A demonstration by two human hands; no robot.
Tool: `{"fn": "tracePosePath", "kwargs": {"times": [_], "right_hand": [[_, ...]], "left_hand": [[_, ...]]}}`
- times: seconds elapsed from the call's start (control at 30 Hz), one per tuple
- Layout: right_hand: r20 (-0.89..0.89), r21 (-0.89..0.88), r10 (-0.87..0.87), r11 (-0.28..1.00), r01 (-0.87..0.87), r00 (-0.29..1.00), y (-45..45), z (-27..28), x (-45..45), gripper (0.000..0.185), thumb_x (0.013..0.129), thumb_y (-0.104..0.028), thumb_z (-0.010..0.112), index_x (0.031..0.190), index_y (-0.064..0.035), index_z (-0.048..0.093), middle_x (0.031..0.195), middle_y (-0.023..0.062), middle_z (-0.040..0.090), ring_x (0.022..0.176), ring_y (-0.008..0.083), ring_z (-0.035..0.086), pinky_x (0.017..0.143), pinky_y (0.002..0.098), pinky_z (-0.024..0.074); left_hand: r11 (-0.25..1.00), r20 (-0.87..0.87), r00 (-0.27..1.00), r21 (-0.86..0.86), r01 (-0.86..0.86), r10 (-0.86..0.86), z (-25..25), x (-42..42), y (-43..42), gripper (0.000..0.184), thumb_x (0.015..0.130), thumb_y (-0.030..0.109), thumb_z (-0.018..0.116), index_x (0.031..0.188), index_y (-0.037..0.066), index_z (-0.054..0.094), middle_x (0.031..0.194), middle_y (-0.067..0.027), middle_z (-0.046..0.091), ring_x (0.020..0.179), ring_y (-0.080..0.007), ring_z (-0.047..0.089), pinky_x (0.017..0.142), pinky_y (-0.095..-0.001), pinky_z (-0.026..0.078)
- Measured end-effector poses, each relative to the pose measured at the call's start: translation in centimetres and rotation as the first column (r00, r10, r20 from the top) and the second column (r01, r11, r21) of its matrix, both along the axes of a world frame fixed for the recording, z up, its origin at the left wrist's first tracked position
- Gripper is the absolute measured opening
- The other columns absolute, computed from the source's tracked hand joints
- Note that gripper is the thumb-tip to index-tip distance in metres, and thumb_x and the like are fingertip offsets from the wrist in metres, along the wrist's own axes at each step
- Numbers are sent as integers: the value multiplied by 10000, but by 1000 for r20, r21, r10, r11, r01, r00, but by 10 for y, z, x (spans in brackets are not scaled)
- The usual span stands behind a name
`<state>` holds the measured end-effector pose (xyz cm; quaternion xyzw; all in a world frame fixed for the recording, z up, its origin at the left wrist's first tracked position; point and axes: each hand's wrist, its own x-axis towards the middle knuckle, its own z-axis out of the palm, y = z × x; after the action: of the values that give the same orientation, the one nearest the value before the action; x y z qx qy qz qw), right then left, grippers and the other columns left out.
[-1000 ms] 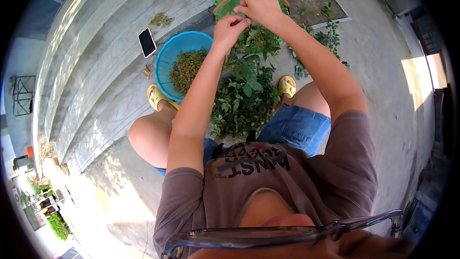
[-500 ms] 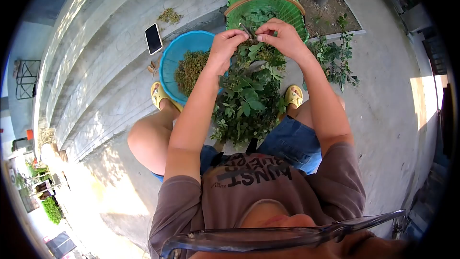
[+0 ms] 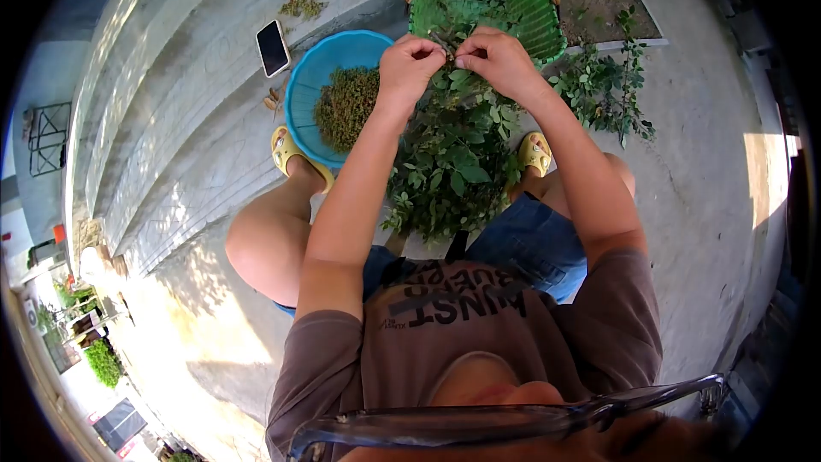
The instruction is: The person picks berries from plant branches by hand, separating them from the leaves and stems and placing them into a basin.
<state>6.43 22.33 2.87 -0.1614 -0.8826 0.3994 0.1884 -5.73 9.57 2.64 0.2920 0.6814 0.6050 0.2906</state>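
Drawn nearer from above the green woven basket, right hand and left hand narrowly pinch a small sprig over leafy green branches.

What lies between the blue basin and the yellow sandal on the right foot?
A heap of leafy branches lies between the blue basin and the yellow sandal, with the left forearm crossing above, in the head view.
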Motion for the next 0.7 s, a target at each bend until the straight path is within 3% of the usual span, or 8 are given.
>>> {"fn": "tracePosePath", "kwargs": {"times": [0.17,0.27,0.4,0.47,0.5,0.57,0.67,0.7], "right_hand": [[43,90,-31,996,27,999,-5,-6,-2,139,750,-218,664,781,-83,653,794,50,587,821,245,577,703,373,457],[54,117,-45,992,39,998,-7,-9,-5,137,748,-227,664,774,-93,652,800,43,591,833,241,576,705,375,460],[42,196,-66,979,57,997,-10,-11,-8,137,745,-235,664,773,-101,653,796,39,596,835,238,578,699,376,462],[33,204,-70,977,62,997,-12,-9,-9,136,745,-235,664,773,-103,653,793,38,598,836,237,578,697,377,462],[30,210,-69,976,62,997,-13,-8,-10,135,746,-235,662,774,-104,654,789,36,598,836,240,578,702,385,461],[29,213,-67,975,60,997,-14,-7,-11,133,747,-235,661,774,-105,655,784,33,598,837,244,578,707,393,459],[-22,232,-104,967,106,994,-10,-8,-9,127,750,-236,658,778,-112,659,800,31,598,843,250,576,717,410,453],[-13,232,-104,967,104,995,-8,-6,-9,125,754,-237,657,781,-115,661,809,29,597,848,250,575,723,413,452]], "left_hand": [[994,-324,944,-60,-86,62,-5,3,-1,93,707,57,655,749,-24,641,760,-37,558,671,-102,529,612,-235,423],[990,-417,903,-44,-134,104,-11,3,-1,119,647,102,673,734,22,662,747,-72,571,640,-167,578,599,-277,460],[985,-458,878,-26,-169,138,-19,1,0,111,664,108,662,718,12,654,747,-62,570,633,-162,566,596,-281,455],[981,-72,982,91,-170,177,-21,1,-1,70,712,62,644,710,-8,640,697,-2,524,572,-101,475,519,-235,372],[981,-71,981,89,-172,179,-18,0,-2,70,712,62,644,710,-8,640,697,-2,524,572,-101,475,519,-235,372],[982,423,887,-107,-156,187,-10,-4,-7,73,721,86,643,717,14,652,669,11,512,546,-78,415,485,-221,302],[964,337,905,-143,-224,260,-16,-11,-16,84,728,107,637,733,26,661,649,18,507,527,-52,358,466,-212,245],[960,172,954,-178,-217,247,-23,-19,-22,125,742,146,637,747,24,666,685,-21,548,574,-103,453,508,-244,337]]}}
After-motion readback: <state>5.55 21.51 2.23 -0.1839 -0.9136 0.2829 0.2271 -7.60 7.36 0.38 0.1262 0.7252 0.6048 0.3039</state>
